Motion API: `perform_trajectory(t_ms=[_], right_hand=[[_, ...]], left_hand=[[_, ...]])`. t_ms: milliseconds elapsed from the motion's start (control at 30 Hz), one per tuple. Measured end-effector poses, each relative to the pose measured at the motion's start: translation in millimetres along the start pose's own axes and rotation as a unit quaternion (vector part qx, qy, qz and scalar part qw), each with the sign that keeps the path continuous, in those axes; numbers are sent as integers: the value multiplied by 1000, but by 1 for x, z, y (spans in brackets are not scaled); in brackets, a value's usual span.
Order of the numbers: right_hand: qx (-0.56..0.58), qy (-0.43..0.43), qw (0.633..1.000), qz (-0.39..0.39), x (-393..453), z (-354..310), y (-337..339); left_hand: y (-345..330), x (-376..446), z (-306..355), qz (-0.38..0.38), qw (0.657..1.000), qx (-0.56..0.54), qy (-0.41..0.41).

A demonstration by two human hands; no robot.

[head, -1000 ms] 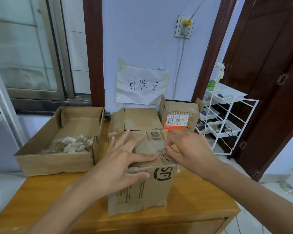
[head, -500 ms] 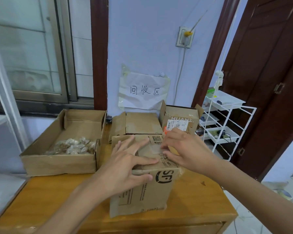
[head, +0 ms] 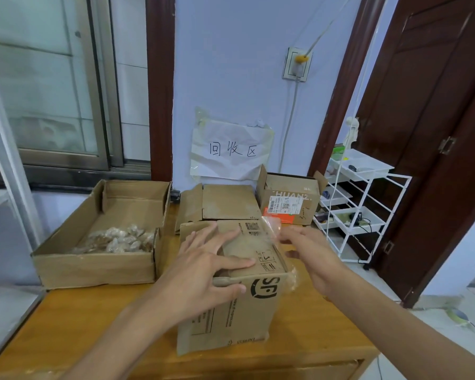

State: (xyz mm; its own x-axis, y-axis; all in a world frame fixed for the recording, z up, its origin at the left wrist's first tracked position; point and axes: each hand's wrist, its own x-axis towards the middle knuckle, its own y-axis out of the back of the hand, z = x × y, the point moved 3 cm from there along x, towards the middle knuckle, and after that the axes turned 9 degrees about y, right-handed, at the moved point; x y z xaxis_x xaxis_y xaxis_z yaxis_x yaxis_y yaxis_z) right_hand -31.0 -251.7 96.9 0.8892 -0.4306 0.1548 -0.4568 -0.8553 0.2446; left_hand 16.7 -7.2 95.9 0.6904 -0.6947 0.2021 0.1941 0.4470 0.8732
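One brown cardboard carton printed SF (head: 247, 305) is stood closed near the front edge of the wooden table (head: 80, 325), toward its right corner, with its long axis run from the person toward the wall. The left hand (head: 203, 272) is pressed flat on the lid, fingers spread, thumb laid over the near top edge. A strip of clear tape (head: 272, 229) is lifted off the lid's right side and seems to be pinched by the right hand (head: 313, 259), which is blurred and held just right of the carton. That hand is the nearer to the loose end, so the peel is judged to run rightward, off the lid. Along the left edge a shallow open cardboard tray (head: 93, 267) is partly filled with clear-wrapped packets (head: 115, 239). At the back edge a flat cardboard box (head: 228, 201) and a small open carton with an orange label (head: 291, 204) are set; their contents are hidden.
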Motion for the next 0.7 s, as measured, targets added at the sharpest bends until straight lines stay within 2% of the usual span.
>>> perform_trajectory(t_ms=[133,300,367,433,533,600,700], right_hand=[[163,-70,983,41,-16,8,-2],[204,-97,973,39,-30,7,-1],[156,-84,984,-3,-33,1,-1],[0,-44,997,-56,-33,-13,-3],[-183,34,981,-56,-16,-33,-7],[-195,26,980,-35,2,-36,-6],[-122,-16,992,-26,11,-26,-6]], left_hand=[[2,0,1,12,1000,19,-7],[8,-1,20,5,991,133,-23],[9,5,32,-5,990,140,-20],[8,15,40,-9,993,118,-20],[1,27,43,-8,995,100,-30],[-4,28,42,-6,993,109,-34],[-5,21,34,-18,997,75,-31]])
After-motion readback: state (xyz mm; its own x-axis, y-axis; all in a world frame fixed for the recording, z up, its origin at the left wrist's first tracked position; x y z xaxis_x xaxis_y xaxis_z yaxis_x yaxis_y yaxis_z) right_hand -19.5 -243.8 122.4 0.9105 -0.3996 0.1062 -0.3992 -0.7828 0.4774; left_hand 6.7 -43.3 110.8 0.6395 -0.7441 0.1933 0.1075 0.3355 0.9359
